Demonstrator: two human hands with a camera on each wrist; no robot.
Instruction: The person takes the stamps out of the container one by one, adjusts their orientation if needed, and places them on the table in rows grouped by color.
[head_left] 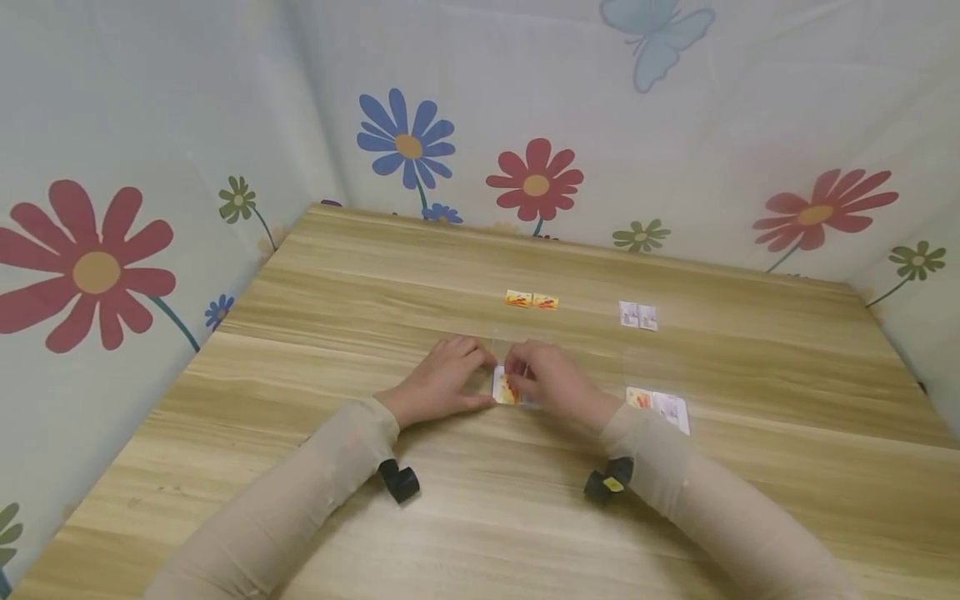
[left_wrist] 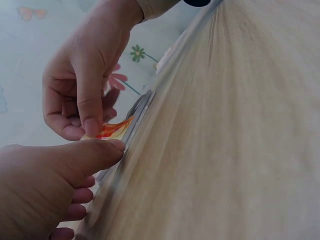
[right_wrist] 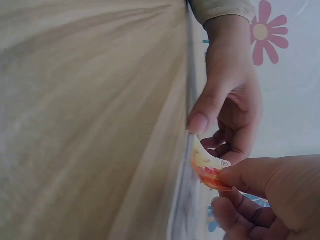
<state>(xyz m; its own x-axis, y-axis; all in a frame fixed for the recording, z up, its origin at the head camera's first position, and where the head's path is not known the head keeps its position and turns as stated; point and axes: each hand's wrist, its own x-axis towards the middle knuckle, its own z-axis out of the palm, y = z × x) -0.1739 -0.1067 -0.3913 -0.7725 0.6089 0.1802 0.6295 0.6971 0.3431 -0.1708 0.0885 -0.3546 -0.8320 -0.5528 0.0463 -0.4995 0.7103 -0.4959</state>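
- Both hands meet at the middle of the head view: the left hand [head_left: 442, 383] lies with its thumb pressed down on the worktop [head_left: 480, 517] at the edge of a clear plastic sleeve [left_wrist: 134, 119], its other fingers loosely curled.
- The right hand [head_left: 551, 382] pinches a small orange-and-yellow stamp [right_wrist: 210, 170] between thumb and forefinger; the stamp is bowed into a curve just beside the sleeve's edge.
- That bend looks like the main risk: pinched harder, or pushed against the sleeve's lip at a slant, the paper could crease or tear along its perforated edge.
- If the left thumb lifts, the sleeve could well slide on the smooth wood and the stamp miss its opening.
- I cannot tell whether the stamp's edge is already inside the sleeve.
- Other stamps lie well apart: an orange pair [head_left: 531, 300] above centre, a pale pair [head_left: 638, 316] to the upper right, and a filled sleeve [head_left: 660, 406] by the right sleeve cuff, which might brush it.
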